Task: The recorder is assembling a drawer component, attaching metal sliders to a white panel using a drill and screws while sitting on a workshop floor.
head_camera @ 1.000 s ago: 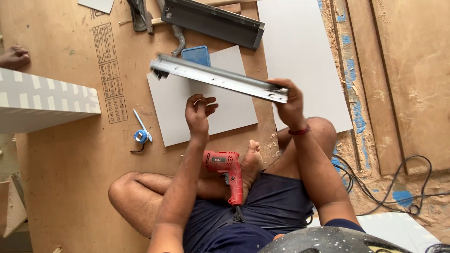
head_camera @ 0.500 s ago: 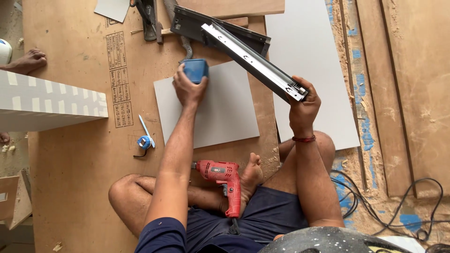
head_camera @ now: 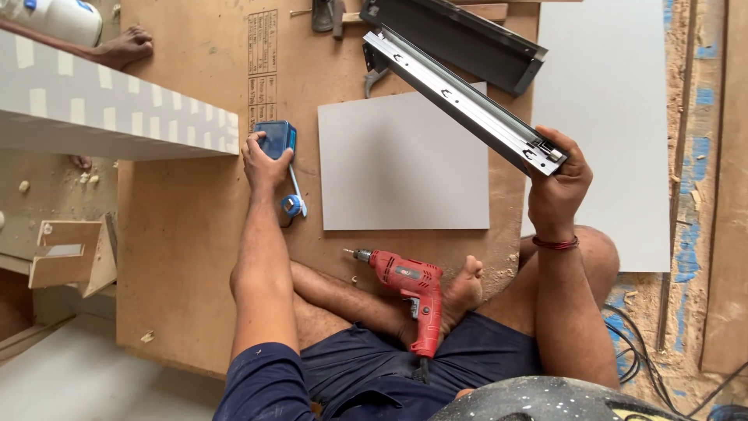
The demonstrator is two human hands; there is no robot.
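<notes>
Nearest the camera, the person is sitting cross-legged on a brown board floor (head_camera: 187,257), and a red power drill (head_camera: 409,292) is lying across the lap with its bit pointing left, just beside a bare foot (head_camera: 461,290).

Farther out on the left, the left hand (head_camera: 263,162) is resting on top of a small blue box (head_camera: 276,139), fingers curled over it and grasping it against the board. A blue-and-white tape measure (head_camera: 293,204) is lying just near that hand, touching the wrist side. To the right of the box, a flat grey panel (head_camera: 403,162) is lying on the board.

On the right, the right hand (head_camera: 557,183) is clenching the near end of a long metal drawer slide (head_camera: 463,97), holding it in the air so that it is slanting up and away to the left, above the grey panel's far right corner. A red band is circling that wrist.

Beyond the slide, a dark metal channel (head_camera: 467,39) is lying at a similar slant. A large white sheet (head_camera: 615,117) is lying to the far right.

At the far left, a white cabinet piece (head_camera: 117,109) is lying across, and another person's hand (head_camera: 125,45) is resting beyond it.
</notes>
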